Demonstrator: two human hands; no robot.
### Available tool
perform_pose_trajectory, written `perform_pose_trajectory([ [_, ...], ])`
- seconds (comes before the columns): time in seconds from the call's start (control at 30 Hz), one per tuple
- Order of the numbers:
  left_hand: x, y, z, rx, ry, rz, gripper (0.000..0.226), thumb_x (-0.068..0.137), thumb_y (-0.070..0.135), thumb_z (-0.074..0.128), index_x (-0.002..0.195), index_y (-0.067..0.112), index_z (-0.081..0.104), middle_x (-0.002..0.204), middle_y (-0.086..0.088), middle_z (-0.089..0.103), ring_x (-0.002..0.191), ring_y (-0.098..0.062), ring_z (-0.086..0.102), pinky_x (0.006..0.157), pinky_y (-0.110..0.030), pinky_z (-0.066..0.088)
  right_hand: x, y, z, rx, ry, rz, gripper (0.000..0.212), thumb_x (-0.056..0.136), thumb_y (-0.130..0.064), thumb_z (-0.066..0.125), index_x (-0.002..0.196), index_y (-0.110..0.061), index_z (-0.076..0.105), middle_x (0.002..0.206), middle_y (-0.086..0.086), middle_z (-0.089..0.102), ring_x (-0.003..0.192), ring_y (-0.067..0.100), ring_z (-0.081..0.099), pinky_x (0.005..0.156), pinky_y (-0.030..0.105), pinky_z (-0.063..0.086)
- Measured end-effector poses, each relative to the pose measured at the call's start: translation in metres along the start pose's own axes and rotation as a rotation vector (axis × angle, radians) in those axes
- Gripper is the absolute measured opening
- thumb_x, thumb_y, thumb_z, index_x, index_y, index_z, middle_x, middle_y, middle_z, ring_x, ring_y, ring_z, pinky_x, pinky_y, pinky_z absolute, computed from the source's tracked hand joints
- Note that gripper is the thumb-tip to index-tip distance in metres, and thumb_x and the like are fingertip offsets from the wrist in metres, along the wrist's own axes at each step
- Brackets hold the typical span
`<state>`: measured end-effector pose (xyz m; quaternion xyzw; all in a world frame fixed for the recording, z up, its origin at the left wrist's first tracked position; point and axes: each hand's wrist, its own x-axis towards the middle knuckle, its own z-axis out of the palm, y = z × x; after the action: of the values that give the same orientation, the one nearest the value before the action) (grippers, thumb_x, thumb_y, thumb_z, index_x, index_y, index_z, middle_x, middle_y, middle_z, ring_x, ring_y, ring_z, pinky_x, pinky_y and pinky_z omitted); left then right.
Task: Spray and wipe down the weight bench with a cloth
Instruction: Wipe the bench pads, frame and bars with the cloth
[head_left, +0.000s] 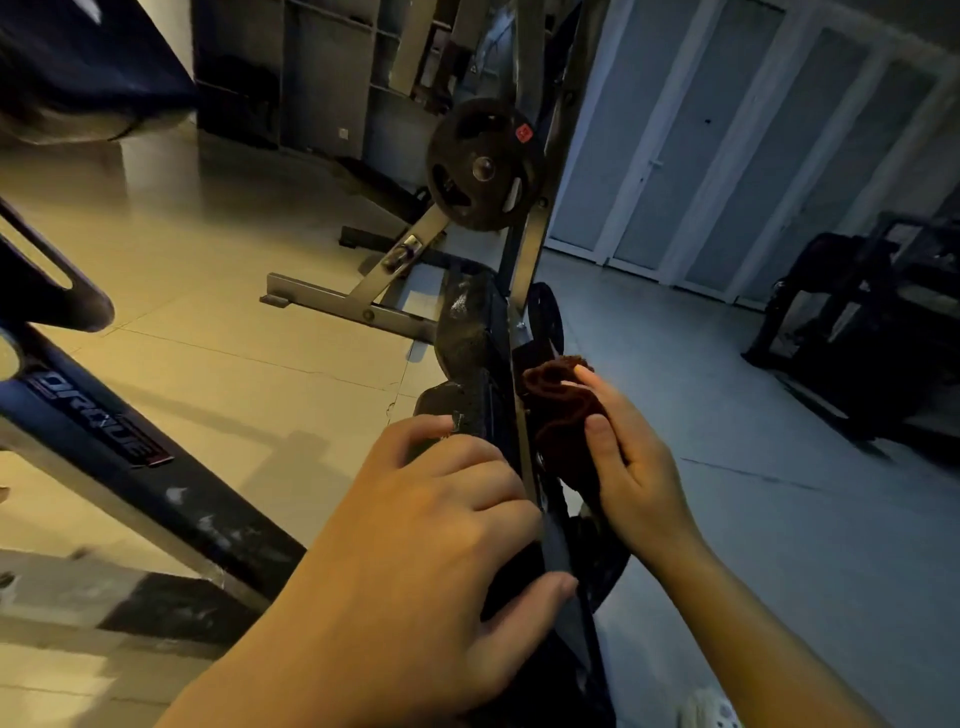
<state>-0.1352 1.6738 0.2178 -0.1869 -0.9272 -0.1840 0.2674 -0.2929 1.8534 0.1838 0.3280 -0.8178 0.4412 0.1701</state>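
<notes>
Here the dark padded weight bench on its grey steel frame (470, 338) runs from six o'clock toward twelve, a black round weight plate (483, 163) hanging above it at twelve. The left hand (431, 519) curls its fingers over the pad's edge, steadying it. At three o'clock of that, the right hand (623, 457) grips a crumpled dark red cloth (558, 410) against the frame's side. No spray bottle shows. The cloth looks likely to snag on frame bolts, since it is bunched loosely.
</notes>
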Motion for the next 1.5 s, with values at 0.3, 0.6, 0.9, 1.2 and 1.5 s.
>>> perform_pose_trajectory([
  [0.3, -0.002, 0.0, -0.001, -0.027, 0.013, 0.003, 0.032, 0.086, 0.057, 0.047, 0.075, 0.035, 0.068, 0.083, 0.024, 0.062, 0.098, -0.001, 0.059, 0.098, -0.036, 0.031, -0.011, 0.029, 0.002, 0.212, 0.213, 0.588, 0.037, 0.101, -0.049, 0.032, 0.115, -0.031, 0.06, 0.115, 0.0, 0.064, 0.116, 0.02, 0.057, 0.102, 0.048, 0.047],
  [0.6, -0.002, -0.001, 0.0, -0.011, 0.016, 0.009, 0.035, 0.088, 0.055, 0.045, 0.073, 0.034, 0.068, 0.084, 0.023, 0.061, 0.099, -0.002, 0.059, 0.099, -0.036, 0.031, 0.044, -0.027, 0.025, 0.031, 0.017, 0.152, 0.022, 0.102, -0.036, 0.042, 0.112, -0.03, 0.06, 0.113, -0.008, 0.063, 0.104, 0.003, 0.058, 0.089, 0.029, 0.051],
  [0.9, -0.005, -0.004, 0.0, -0.025, 0.009, 0.016, 0.035, 0.088, 0.056, 0.045, 0.078, 0.034, 0.071, 0.088, 0.023, 0.064, 0.104, -0.001, 0.059, 0.099, -0.039, 0.032, 0.047, -0.016, -0.012, -0.45, -0.078, -0.319, 0.021, 0.093, -0.011, 0.057, 0.113, -0.011, 0.063, 0.113, -0.004, 0.059, 0.102, -0.005, 0.046, 0.089, -0.002, 0.034],
  [1.2, -0.005, -0.002, -0.001, -0.01, -0.007, 0.018, 0.033, 0.088, 0.054, 0.046, 0.079, 0.033, 0.07, 0.087, 0.022, 0.064, 0.102, -0.004, 0.06, 0.098, -0.04, 0.032, 0.006, -0.002, -0.005, 0.098, 0.259, 0.122, 0.019, 0.098, -0.022, 0.052, 0.103, -0.04, 0.054, 0.103, -0.019, 0.06, 0.103, 0.002, 0.059, 0.077, 0.013, 0.052],
  [1.5, -0.006, 0.0, -0.001, -0.006, -0.022, -0.002, 0.036, 0.09, 0.055, 0.041, 0.08, 0.034, 0.07, 0.09, 0.022, 0.063, 0.106, -0.003, 0.058, 0.101, -0.039, 0.031, 0.014, 0.008, 0.026, -0.199, 0.189, 0.024, 0.054, 0.095, -0.03, 0.057, 0.145, -0.026, 0.038, 0.133, -0.007, 0.052, 0.116, -0.004, 0.043, 0.083, 0.001, 0.037],
])
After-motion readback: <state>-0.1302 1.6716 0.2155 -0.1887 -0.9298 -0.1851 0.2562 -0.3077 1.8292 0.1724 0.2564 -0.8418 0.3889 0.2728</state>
